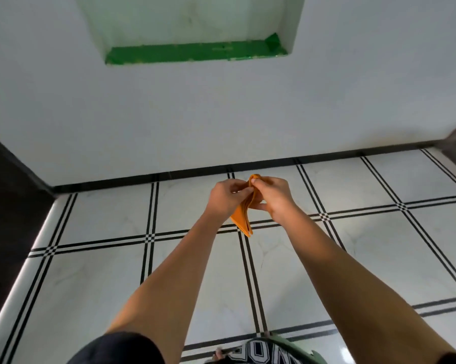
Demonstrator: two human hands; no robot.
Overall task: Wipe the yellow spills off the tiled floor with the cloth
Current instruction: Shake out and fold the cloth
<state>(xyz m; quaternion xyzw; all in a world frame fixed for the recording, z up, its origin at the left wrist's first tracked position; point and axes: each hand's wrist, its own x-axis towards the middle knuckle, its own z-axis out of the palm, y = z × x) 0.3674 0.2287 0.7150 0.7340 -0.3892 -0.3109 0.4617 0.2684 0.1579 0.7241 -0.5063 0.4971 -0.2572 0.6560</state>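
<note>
Above the floor: folded orange cloth [244, 218] held in the air over white tiled floor [103, 224] with black lines.
Left hand [225, 197]: fingers pinching cloth's upper edge.
Right hand [272, 197]: closed on the same edge.

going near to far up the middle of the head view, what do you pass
shirt → tiled floor → cloth held in both hands → black baseboard → white wall → green niche ledge

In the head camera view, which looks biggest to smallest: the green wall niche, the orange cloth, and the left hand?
1. Green wall niche, by far the largest.
2 and 3. Left hand and orange cloth look alike; both hands cover part of the cloth, so no ranking.
</note>
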